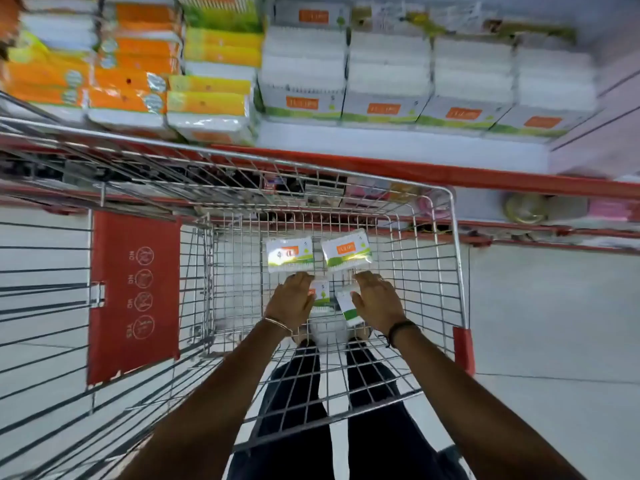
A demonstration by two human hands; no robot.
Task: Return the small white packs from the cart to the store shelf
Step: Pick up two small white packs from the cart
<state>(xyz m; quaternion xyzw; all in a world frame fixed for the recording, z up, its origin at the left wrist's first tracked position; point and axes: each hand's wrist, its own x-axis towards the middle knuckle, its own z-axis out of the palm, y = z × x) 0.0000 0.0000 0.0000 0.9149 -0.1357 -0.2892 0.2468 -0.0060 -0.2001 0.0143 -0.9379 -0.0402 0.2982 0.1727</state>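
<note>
Several small white packs with green and orange print lie on the bottom of the wire cart (440,258). One pack (289,255) lies at the far left, another pack (346,251) beside it on the right. My left hand (292,297) reaches down into the cart and rests on a third pack (321,295), mostly hidden under the fingers. My right hand (375,301) lies on a fourth pack (348,306), which is tilted. Whether either hand grips its pack I cannot tell. On the store shelf (398,147) ahead stand rows of matching white packs (384,81).
Orange and yellow packs (138,74) fill the shelf's left side. A red shelf edge (485,174) runs just beyond the cart. The cart's red child-seat flap (133,292) is at the left, a red handle end (464,348) at the right. My legs show below the cart.
</note>
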